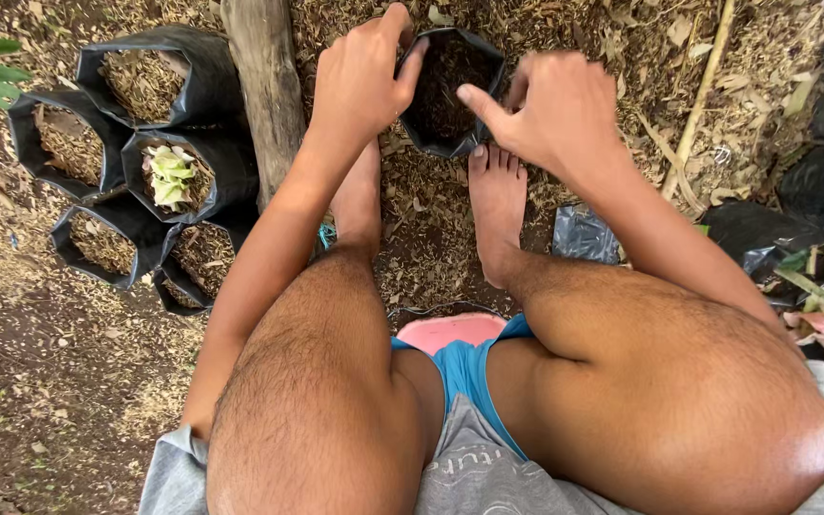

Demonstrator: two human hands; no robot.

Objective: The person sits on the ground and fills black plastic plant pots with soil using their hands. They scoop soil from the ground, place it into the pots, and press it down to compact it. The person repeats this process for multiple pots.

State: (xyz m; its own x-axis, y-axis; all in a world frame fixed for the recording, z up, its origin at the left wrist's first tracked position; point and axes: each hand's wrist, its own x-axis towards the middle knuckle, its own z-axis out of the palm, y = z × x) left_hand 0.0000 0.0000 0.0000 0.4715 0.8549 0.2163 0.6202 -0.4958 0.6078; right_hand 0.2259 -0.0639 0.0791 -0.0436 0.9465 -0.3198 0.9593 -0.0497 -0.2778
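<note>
Both arms outstretched, left hand (pixel 366 72) pinching bag (pixel 450 91) rim — right hand (pixel 550 110) beside

At twelve o'clock I see a black grow bag (pixel 450 91) of dark brown soil. At ten o'clock, black bags (pixel 159 86) hold tan husk; one carries a pale green-and-cream seedling (pixel 170 176). At six o'clock: blue shorts (pixel 464 372), pink seat (pixel 450 331), grey shirt (pixel 474 472).

Head-worn view, steeply downward, close.
</note>
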